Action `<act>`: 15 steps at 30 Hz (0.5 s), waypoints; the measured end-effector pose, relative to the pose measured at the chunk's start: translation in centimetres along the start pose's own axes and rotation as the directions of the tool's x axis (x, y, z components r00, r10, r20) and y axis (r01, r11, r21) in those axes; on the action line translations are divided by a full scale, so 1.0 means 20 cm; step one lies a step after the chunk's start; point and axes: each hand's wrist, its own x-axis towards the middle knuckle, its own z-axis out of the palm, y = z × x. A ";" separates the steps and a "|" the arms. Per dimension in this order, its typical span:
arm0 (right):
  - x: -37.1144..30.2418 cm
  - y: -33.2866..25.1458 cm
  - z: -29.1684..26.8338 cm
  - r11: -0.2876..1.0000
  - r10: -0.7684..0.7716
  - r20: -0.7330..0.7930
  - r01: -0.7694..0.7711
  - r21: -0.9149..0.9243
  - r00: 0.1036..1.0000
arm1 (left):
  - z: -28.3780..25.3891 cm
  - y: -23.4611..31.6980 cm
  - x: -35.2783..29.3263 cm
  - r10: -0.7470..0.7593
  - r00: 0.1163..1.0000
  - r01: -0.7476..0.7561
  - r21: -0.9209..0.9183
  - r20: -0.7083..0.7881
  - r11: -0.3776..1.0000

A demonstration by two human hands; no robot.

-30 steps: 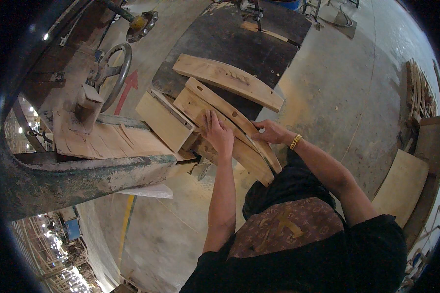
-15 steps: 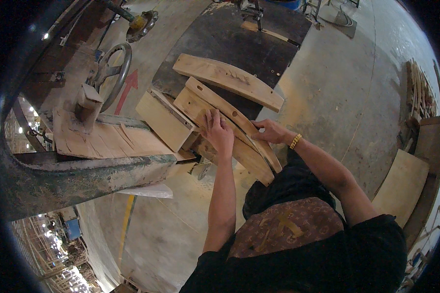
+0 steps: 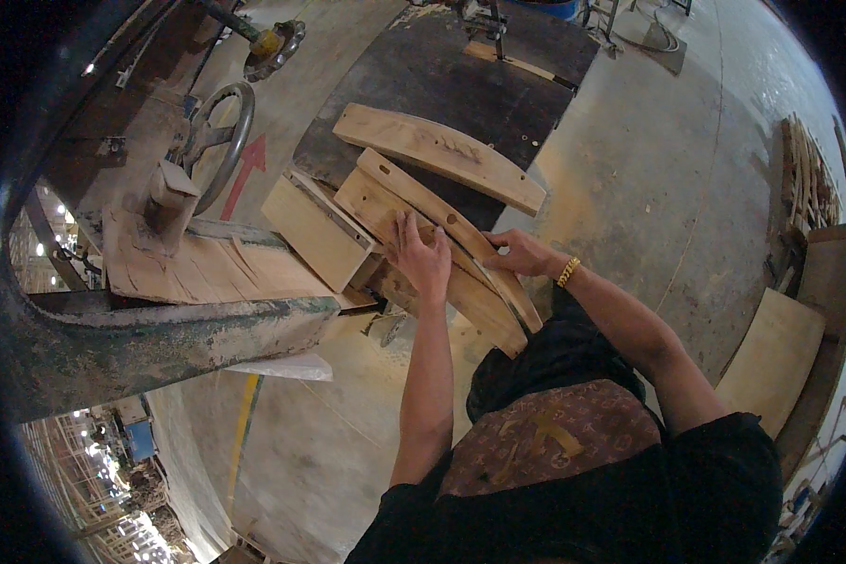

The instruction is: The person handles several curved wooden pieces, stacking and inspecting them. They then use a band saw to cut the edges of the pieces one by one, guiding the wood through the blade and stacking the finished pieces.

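A curved wooden rail with slots along its edge lies alongside a wider curved wooden piece, both slanting down toward my lap. My left hand rests on the wider piece, thumb and fingers apart, gripping nothing. At the rail's nearer half, my right hand, with a gold bracelet at the wrist, is closed over its outer edge; some of its fingers are hidden. Another thick curved wooden piece lies beyond them on a dark tabletop.
A pale wooden box-shaped block stands left of the pieces. Further left is a worn machine frame with a handwheel and a plywood sheet. Wooden strips and a pale board are at the right.
My left hand's thumb and fingers have spread further apart on the wider piece. My right hand and the wooden pieces look unmoved.
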 end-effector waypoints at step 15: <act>0.01 -0.01 0.01 0.997 -0.068 -0.033 0.067 -0.050 0.997 | -0.02 -0.01 0.00 -0.013 1.000 0.013 0.037 -0.003 0.999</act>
